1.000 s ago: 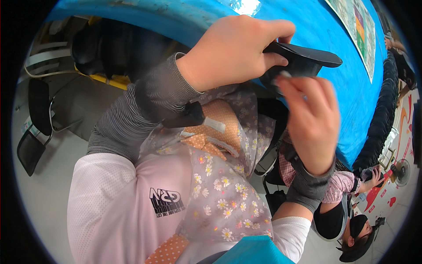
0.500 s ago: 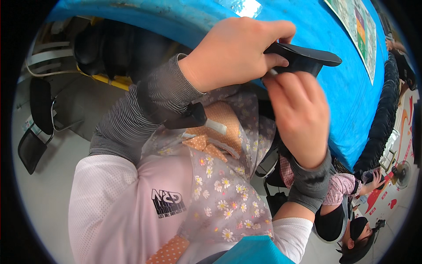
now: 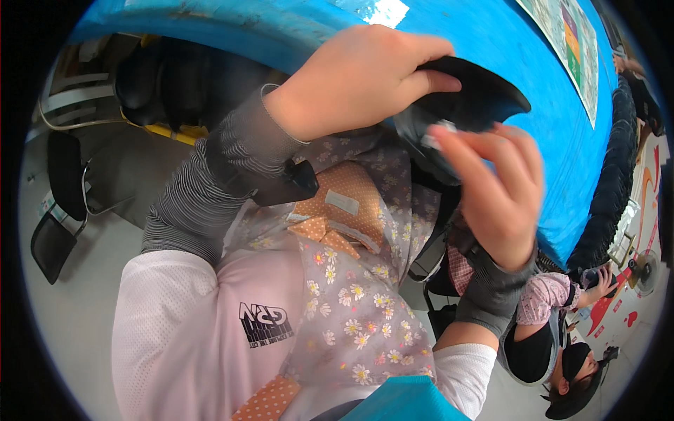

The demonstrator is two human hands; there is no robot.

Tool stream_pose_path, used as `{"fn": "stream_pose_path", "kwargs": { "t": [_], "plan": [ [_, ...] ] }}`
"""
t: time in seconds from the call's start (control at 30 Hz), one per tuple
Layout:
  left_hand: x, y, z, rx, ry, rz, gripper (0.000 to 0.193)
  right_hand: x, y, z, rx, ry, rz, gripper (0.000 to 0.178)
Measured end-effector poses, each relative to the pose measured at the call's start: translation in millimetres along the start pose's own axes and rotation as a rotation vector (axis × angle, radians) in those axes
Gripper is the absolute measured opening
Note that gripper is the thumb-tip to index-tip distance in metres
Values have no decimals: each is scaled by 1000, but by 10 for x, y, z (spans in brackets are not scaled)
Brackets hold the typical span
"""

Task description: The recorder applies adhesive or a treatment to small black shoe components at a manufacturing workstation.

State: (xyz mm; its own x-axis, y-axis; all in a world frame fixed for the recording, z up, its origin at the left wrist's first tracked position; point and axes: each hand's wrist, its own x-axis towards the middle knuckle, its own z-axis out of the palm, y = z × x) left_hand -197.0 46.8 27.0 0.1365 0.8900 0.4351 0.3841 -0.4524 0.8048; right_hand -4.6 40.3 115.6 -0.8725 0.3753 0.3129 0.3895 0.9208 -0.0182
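A black cap [image 3: 484,88] with a curved brim is held up over the near edge of the blue-covered table. My left hand [image 3: 365,81] is closed on the brim, thumb on one side and fingers behind. The cap's dark hollow crown hangs below, tilted toward me. Beside the crown, my right hand [image 3: 502,186] pinches a small whitish piece [image 3: 439,132] between thumb and fingertip. That piece is blurred and partly covered, so its kind is unclear. Grey sleeves cover both my wrists.
A blue sheet covers the table [image 3: 554,161]; a printed sheet [image 3: 572,52] lies on it. A long row of black nested pieces [image 3: 607,189] lines the table's right side. Black rounded items [image 3: 189,81] stand at left by a black chair [image 3: 64,168]. Another person [image 3: 544,309] works at right.
The cap has turned so more of its hollow inside faces me. My right hand has moved slightly right and down from it, and the whitish piece now shows at its fingertips.
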Motion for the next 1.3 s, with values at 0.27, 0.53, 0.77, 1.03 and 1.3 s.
{"fn": "stream_pose_path", "kwargs": {
  "t": [0.27, 0.53, 0.77, 1.03, 1.3],
  "plan": [
    [-47, 21, -48, 166, -44, -55, 21, -226, 291, 42, 33, -66, 124, 21],
    [-10, 62, -62, 126, -62, -53, 25, -287, 253, -125, -6, 18, 170, 29],
    [75, 86, -77, 97, -126, -165, 25, -373, 598, 127, 212, 12, 97, 28],
    [88, 72, -42, 119, -104, -136, 26, -596, 584, -24, -4, 206, 250, 28],
    [70, 31, -118, 44, -118, -150, 29, -616, 721, 245, 62, 177, 164, 21]
  ]
}}
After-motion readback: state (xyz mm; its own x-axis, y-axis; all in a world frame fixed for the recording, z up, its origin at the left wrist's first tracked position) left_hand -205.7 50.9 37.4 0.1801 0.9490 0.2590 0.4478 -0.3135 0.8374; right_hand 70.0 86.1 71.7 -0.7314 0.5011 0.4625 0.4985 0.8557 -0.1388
